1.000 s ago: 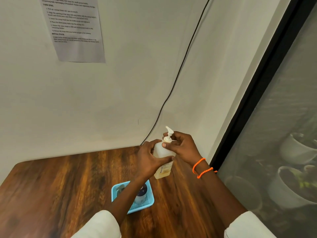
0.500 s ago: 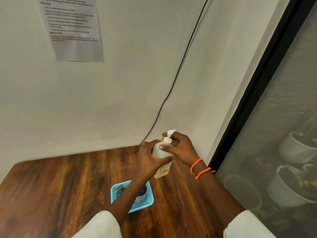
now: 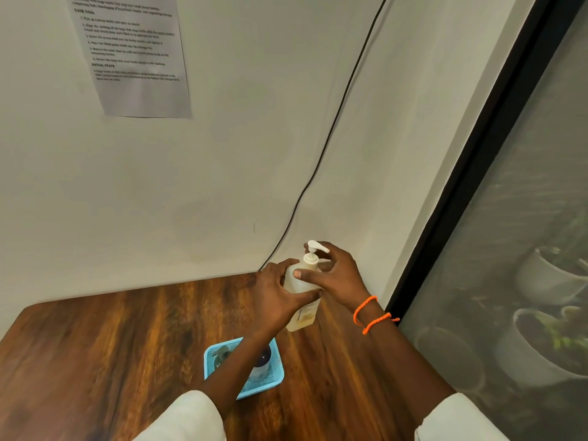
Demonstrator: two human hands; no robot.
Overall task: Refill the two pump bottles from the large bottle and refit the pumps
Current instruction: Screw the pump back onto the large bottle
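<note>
I find the pump bottle [image 3: 301, 308] standing on the counter [image 3: 111, 338] at its far right corner, close to the wall. My left hand [image 3: 280, 297] is wrapped round the bottle's body, thumb across the front. My right hand [image 3: 337, 276] is curled about the collar just under the pump head [image 3: 313, 248], thumb pressed on the bottle's shoulder.

Change noted: over the last second the spout has swung from pointing up and away to pointing right, and the bottle has settled slightly lower toward the counter. My left hand's hold has not shifted. I judge this to be the pump being screwed home, which would make this the refitting step on one bottle. Whether the thread is fully seated I cannot tell.

Materials: the bottle is translucent plastic, rounded at the shoulder, with pale yellowish liquid visible in its lower part and a label [image 3: 305, 315] I cannot read. The pump is white, smooth, hard plastic with a narrow beak. The counter is glossy dark wood grain. A light blue mesh-walled tray [image 3: 276, 378] sits nearer me, holding a second container [image 3: 261, 364] with a dark top, partly hidden by my left forearm. I do not see the large bottle.

An orange cord bracelet [image 3: 370, 313] circles my right wrist.
</note>
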